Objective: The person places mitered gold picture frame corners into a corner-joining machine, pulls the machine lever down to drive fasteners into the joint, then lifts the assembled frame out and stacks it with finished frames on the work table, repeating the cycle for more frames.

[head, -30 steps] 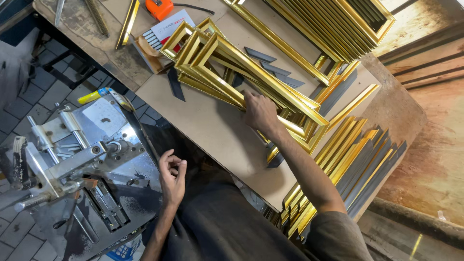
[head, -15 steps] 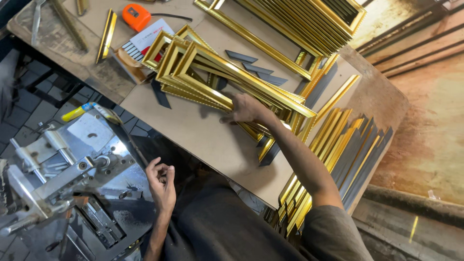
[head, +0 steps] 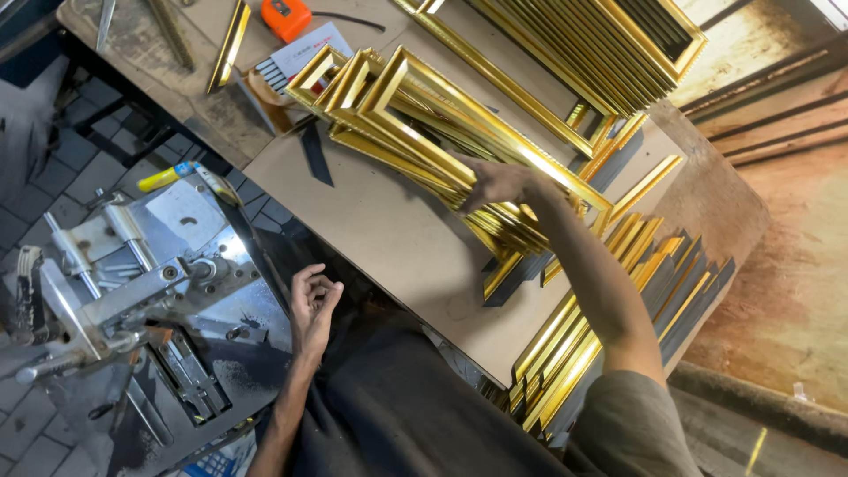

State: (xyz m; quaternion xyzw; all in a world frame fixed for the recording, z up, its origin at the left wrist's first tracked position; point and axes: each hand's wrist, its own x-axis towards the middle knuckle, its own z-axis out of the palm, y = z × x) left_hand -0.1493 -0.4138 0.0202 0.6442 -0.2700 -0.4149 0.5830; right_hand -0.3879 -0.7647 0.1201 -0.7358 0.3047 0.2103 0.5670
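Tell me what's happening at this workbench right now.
A person is working among gold picture frames. Their right hand rests on a pile of assembled gold frames lying on a brown board. Their left hand is loosely curled and holds nothing, beside a metal machine. Loose gold moulding strips are stacked at the board's edge.
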